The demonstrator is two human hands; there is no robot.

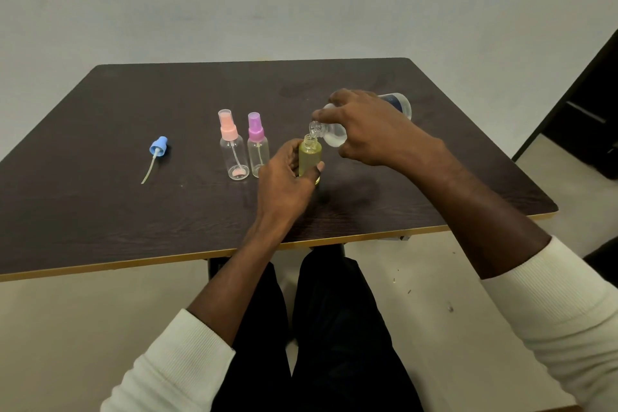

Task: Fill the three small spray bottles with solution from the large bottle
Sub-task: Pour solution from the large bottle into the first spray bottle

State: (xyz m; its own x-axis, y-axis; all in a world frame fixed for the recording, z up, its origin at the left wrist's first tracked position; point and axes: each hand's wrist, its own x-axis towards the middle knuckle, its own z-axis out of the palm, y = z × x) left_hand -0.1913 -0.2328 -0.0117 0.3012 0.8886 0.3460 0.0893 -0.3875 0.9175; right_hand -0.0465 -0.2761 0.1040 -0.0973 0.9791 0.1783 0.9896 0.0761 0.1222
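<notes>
the right hand clasps the large bottle, tipped so its mouth meets the open small bottle, gripped upright by the left hand and seemingly nearly full. at 9 o'clock stand the purple-capped bottle and pink-capped bottle; farther out lies the blue spray cap.

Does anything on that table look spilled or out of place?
No spill shows. The one oddity is the blue spray head lying alone on its side at the table's left, tube trailing. It likely belongs to the open bottle in the left hand, which the right hand is filling from the large bottle.
</notes>
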